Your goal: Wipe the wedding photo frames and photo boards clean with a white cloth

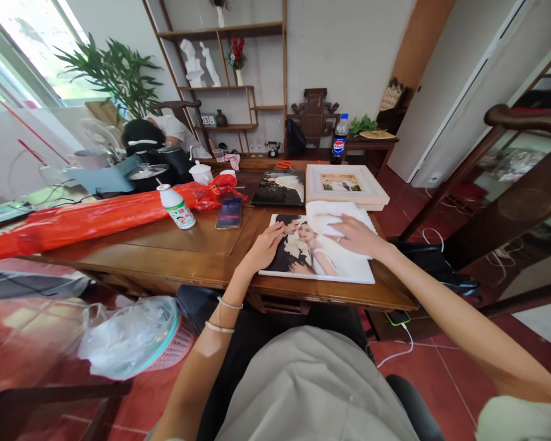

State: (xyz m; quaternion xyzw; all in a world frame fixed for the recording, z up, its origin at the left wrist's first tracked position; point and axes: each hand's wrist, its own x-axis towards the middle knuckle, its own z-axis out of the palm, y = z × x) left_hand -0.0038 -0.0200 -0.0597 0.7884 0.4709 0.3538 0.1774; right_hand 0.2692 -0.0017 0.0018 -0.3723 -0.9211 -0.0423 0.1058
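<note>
Grey shirt (303, 386) at bottom centre; wedding-portrait panel (316, 254) flat on the wooden bench (197, 254), centre of frame, under both hands.
Step in hand, as judged: wiping the panel face with the white cloth (319, 222); a further stroke would call for light, even pressure and a steady panel. Left hand (267, 245): laid flat over the panel's left edge, fingers extended, nothing visibly held. Right hand (356, 236): on the cloth, upper right of the panel; whether it grips or only presses cannot be told. Hidden: the panel's upper right corner, beneath cloth and hand. Cut off: red plastic-wrapped bundle (105, 211) at the left border. Unreadable: blurred smartphone (229, 212) screen, left of centre.
</note>
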